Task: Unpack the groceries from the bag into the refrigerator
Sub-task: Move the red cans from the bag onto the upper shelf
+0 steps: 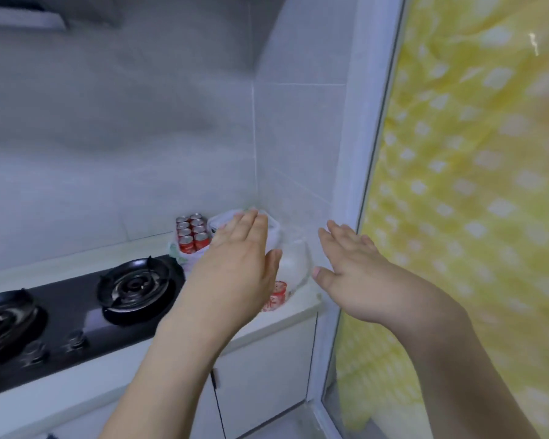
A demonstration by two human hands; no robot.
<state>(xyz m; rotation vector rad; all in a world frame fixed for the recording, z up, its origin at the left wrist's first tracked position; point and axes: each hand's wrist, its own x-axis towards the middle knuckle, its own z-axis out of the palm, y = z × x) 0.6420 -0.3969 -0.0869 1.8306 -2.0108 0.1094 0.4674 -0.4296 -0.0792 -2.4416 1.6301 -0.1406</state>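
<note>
— What sits where?
— Yellow spotted curtain (463,185) fills the right; stove (76,312) lower left on the worktop (286,315).
— The groceries?
— White bag (292,258) mid-frame in the corner, red cans (191,236) beside it.
— Hands?
— Left hand (238,264) and right hand (358,270) reach toward the bag, fingers straight, holding nothing.

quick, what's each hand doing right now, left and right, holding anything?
Left hand: open, fingers straight, reaching over the white plastic bag, holding nothing.
Right hand: open, fingers spread, beside the bag, holding nothing.
</note>
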